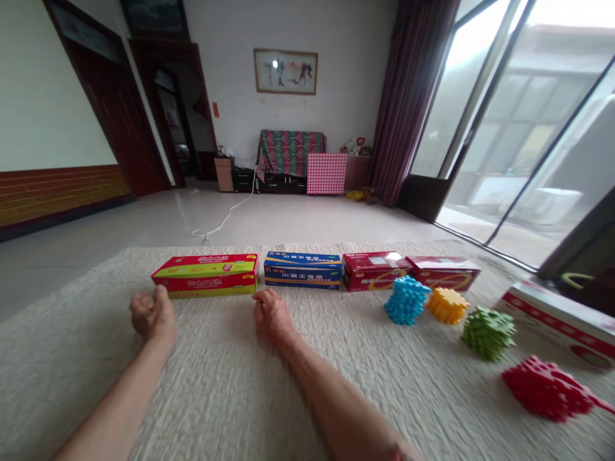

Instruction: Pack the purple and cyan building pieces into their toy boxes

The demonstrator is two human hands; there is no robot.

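Bare forearms (336,397) extended over a beige cover (216,378), with a red-and-yellow box (206,274) ahead of the hands.

The left hand (154,317), curled into a loose fist, lies near the box's left end; the right hand (273,315), knuckles bent, lies near its right front corner, its fingertips too hidden to tell whether it is closed. The box, leftmost in a row, carries pale outlined lettering, too blurred to read. Next comes a blue box (303,271), its white characters reading 小霸王电池 on top and front; then two dark red boxes (369,270), their print only partly resolved. Toothed blocks in blue (406,302), orange (446,306), green (487,334) and crimson (548,389) lie at right, beside a white box (533,298) whose red band bears illegible characters.
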